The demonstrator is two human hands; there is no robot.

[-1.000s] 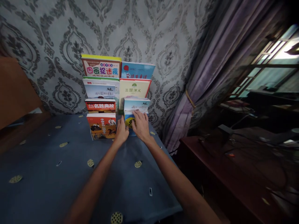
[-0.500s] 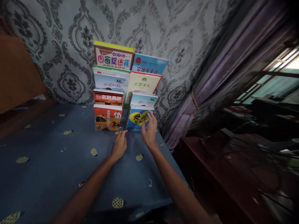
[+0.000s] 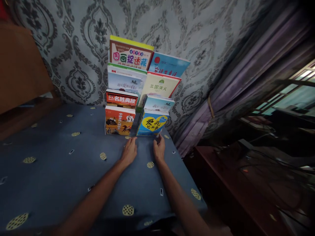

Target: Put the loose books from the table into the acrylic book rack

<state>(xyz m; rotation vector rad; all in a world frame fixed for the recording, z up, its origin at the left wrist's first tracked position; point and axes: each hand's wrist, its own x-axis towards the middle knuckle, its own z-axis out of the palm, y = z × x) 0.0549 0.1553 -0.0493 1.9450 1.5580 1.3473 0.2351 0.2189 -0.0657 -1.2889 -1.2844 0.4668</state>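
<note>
Several books stand in two columns of stepped rows, apparently in a see-through rack whose base is mostly hidden. At the right front is a blue book with a yellow heart point(image 3: 153, 124); at the left front, an orange book with horse figures point(image 3: 119, 120). My left hand point(image 3: 129, 151) rests on the cloth just before the gap between the columns, fingers loosely stretched forward, nothing seen in it. Below the blue book's lower right corner is my right hand point(image 3: 159, 148), thumb and fingers apart, empty. Whether the fingertips touch the rack's lower edge is unclear.
A dark blue patterned tablecloth point(image 3: 61, 170) covers the table. Behind the books rises a patterned grey wall point(image 3: 201, 36). A brown box-like panel point(image 3: 22, 65) stands at left; a purple curtain point(image 3: 236, 78) hangs at right, near a dark red cabinet point(image 3: 228, 183) with cables.
My right hand has come down off the blue book's cover to its lower edge. The left hand stays before the gap. The view has shifted slightly, so the books appear further right.
</note>
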